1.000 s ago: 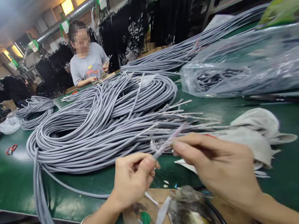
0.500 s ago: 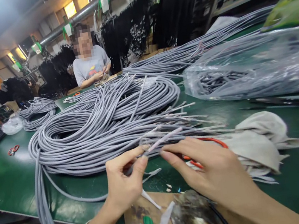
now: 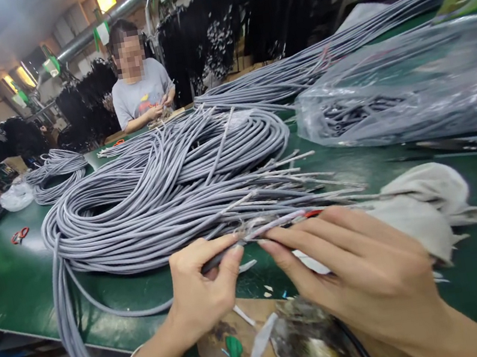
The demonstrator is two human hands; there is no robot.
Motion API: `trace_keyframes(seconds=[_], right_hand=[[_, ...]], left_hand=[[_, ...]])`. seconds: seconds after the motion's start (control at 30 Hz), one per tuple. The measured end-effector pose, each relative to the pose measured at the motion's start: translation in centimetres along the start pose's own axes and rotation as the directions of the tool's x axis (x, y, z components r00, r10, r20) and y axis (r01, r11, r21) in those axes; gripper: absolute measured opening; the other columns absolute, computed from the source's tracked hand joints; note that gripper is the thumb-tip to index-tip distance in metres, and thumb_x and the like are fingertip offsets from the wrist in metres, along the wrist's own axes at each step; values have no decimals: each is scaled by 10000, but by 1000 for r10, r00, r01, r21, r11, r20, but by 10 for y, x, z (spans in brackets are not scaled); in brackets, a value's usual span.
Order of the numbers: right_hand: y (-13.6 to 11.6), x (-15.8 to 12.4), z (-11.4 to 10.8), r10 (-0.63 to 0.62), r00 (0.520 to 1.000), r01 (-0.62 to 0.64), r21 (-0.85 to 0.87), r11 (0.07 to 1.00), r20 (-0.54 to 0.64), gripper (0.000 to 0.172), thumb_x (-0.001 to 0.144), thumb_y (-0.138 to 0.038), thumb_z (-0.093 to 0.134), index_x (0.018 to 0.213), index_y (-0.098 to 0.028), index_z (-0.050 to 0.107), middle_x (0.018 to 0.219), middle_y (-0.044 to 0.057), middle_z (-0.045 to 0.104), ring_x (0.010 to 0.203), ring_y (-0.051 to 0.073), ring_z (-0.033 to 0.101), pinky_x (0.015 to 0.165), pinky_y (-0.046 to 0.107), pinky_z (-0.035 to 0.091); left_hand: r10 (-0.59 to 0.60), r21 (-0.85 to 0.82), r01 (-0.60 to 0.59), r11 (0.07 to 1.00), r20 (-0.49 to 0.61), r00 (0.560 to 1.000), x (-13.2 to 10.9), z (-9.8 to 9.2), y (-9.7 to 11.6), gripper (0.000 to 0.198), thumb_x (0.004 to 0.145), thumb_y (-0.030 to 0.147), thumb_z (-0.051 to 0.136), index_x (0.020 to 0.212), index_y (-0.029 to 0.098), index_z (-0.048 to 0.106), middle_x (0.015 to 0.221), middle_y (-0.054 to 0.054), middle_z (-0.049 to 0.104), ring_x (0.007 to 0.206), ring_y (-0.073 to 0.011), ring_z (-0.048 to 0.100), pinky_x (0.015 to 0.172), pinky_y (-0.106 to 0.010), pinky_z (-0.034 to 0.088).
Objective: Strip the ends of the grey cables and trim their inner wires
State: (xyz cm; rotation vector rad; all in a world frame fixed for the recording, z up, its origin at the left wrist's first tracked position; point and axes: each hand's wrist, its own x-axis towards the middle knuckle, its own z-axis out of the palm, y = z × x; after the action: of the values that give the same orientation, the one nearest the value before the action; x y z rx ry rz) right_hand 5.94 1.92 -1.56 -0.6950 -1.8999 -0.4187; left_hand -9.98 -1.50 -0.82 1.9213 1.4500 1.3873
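Observation:
My left hand (image 3: pixel 208 284) pinches a grey cable (image 3: pixel 215 260) near its stripped end, between thumb and forefinger. From that end a pale wrapped core (image 3: pixel 280 221) and loose whitish fibres stick out to the right. My right hand (image 3: pixel 343 258) is closed at the core, thumb and forefinger pressed together around its lower side; a red handle shows just behind the fingers. Beyond both hands lies a large coiled bundle of grey cables (image 3: pixel 147 236), its stripped ends pointing right.
A board (image 3: pixel 215 341) with a green-handled tool and a worn metal object sits at the near table edge. White cloth (image 3: pixel 429 201) and a clear plastic bag (image 3: pixel 434 91) lie right. A person (image 3: pixel 141 91) works across the green table (image 3: pixel 13 283).
My right hand has shifted slightly right and turned its back upward, covering more of the red handles. The pale core now lies flatter. The whole view has moved a little.

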Motion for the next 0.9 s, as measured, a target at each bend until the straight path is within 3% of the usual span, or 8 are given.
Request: trace_keyframes(seconds=[0.13, 0.23, 0.4, 0.47, 0.57, 0.67, 0.73, 0.9], right_hand=[[0, -1, 3, 79, 997, -82, 124, 989, 24, 99, 831, -123, 572, 748, -176, 579, 591, 19, 620, 553, 153, 490, 553, 299, 415], [1, -2, 9, 234, 966, -258, 312, 914, 114, 154, 848, -192, 553, 706, -187, 613, 609, 14, 645, 549, 138, 549, 531, 265, 448], [1, 1, 17, 394, 776, -631, 591, 503, 493, 371, 831, -477, 528, 611, -206, 655, 584, 21, 673, 544, 164, 633, 491, 250, 506], [0, 1, 18, 406, 753, -657, 609, 444, 517, 387, 803, -512, 550, 588, -208, 655, 574, 29, 678, 548, 177, 646, 487, 255, 515], [-2, -3, 18, 425, 820, -572, 590, 570, 384, 270, 800, -401, 596, 620, -213, 665, 619, 31, 705, 567, 184, 665, 536, 274, 537], [-3, -8, 19, 361, 916, -396, 522, 756, 172, 138, 793, -251, 613, 670, -213, 661, 642, 25, 716, 545, 184, 663, 570, 307, 545], [-3, -9, 19, 312, 946, -315, 473, 823, 88, 104, 788, -198, 611, 694, -213, 652, 649, 25, 717, 547, 191, 664, 567, 320, 542], [-3, 0, 21, 327, 923, -384, 501, 775, 202, 183, 842, -245, 537, 688, -206, 629, 620, 11, 689, 514, 150, 633, 484, 246, 507]], left_hand=[[-7, -2, 7, 1000, 48, 999, 1, -2, -2, 245, 846, 247, 537, 908, 118, 736, 617, -49, 638, 498, -110, 486, 480, -218, 373], [-54, -64, 59, 996, 75, 996, 4, -4, -6, 263, 852, 271, 529, 905, 121, 738, 665, -64, 684, 563, -140, 558, 534, -231, 425], [-124, -224, 156, 962, 151, 981, 8, -4, -11, 243, 824, 281, 554, 843, 129, 743, 793, -78, 738, 719, -203, 655, 663, -275, 505], [-122, -208, 149, 967, 140, 983, 8, -2, -11, 228, 824, 256, 550, 858, 134, 740, 833, -76, 743, 749, -206, 664, 686, -277, 511], [-127, -117, 134, 984, 65, 990, 7, 3, -9, 224, 830, 216, 526, 865, 141, 734, 847, -69, 743, 760, -199, 665, 695, -267, 506], [-138, -51, 138, 989, -8, 990, 7, 7, -8, 228, 831, 217, 513, 817, 135, 725, 772, -66, 730, 686, -181, 643, 641, -251, 487], [-147, -61, 145, 987, -23, 989, 8, 7, -9, 223, 831, 229, 513, 800, 125, 707, 742, -65, 710, 654, -165, 614, 617, -243, 467], [-264, -313, 304, 900, 164, 950, 13, 3, -16, 223, 837, 281, 503, 836, 105, 640, 575, 3, 550, 481, -79, 455, 469, -188, 367]])
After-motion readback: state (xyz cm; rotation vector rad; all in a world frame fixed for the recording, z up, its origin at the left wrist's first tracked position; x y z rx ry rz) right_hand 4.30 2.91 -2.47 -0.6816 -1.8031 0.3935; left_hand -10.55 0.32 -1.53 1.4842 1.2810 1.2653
